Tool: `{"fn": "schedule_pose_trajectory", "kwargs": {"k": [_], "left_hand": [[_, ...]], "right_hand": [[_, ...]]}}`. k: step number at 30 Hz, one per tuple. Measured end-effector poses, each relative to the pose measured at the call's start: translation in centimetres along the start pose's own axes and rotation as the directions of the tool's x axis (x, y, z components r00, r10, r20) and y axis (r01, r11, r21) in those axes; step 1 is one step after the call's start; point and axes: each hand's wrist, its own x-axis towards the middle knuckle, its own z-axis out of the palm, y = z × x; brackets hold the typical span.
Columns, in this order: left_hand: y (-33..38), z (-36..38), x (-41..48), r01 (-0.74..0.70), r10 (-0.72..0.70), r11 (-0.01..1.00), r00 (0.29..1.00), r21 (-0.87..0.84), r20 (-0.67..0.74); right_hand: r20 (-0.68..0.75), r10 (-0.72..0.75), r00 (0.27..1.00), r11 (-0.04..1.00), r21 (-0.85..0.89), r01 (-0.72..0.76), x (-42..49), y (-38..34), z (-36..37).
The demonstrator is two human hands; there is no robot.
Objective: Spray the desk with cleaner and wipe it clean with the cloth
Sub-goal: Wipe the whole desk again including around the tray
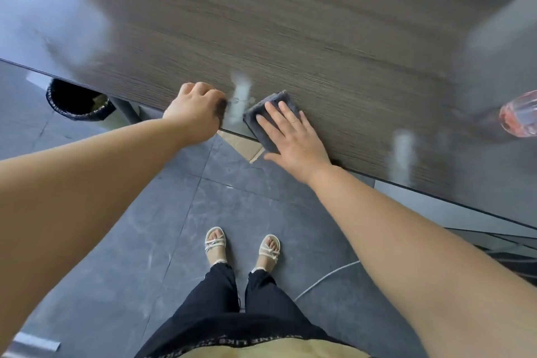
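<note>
A dark wood-grain desk [290,38] fills the upper part of the head view. A folded grey cloth [263,119] lies at the desk's near edge, partly overhanging it. My right hand [293,136] lies flat on the cloth, fingers straight and pressing down. My left hand [197,110] rests at the desk edge just left of the cloth, fingers curled under; whether it holds anything is not visible. A clear bottle of pinkish cleaner [520,118] stands on the desk at the far right, cut off by the frame.
A black waste bin [77,102] stands under the desk at the left, beside a desk leg [125,110]. My sandalled feet [242,244] stand on grey floor tiles. A white cable [325,279] runs across the floor at the right. Bright reflections streak the desk.
</note>
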Motion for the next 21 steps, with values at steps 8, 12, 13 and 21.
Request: {"fn": "schedule_pose_trajectory", "kwargs": {"k": [8,12,13,21], "left_hand": [[-7.7,-0.5,-0.6,0.11,-0.114,0.987,0.993,0.117,0.029],[-8.1,-1.0,-0.6,0.084,-0.096,0.985,0.993,0.152,0.073],[-7.9,-1.0,-0.5,0.077,-0.09,0.985,0.993,0.152,0.081],[-8.8,-2.2,-0.3,0.022,-0.045,0.985,0.99,0.169,0.133]], "right_hand": [[-0.097,0.029,0.995,0.991,-0.13,-0.041,-7.5,6.1,0.0],[-0.126,0.063,0.99,0.986,-0.148,-0.081,-3.4,2.1,1.0],[-0.142,0.05,0.989,0.986,-0.152,-0.072,-2.0,1.0,1.0],[-0.114,0.028,0.993,0.997,-0.07,-0.036,10.2,-9.0,1.6]]}}
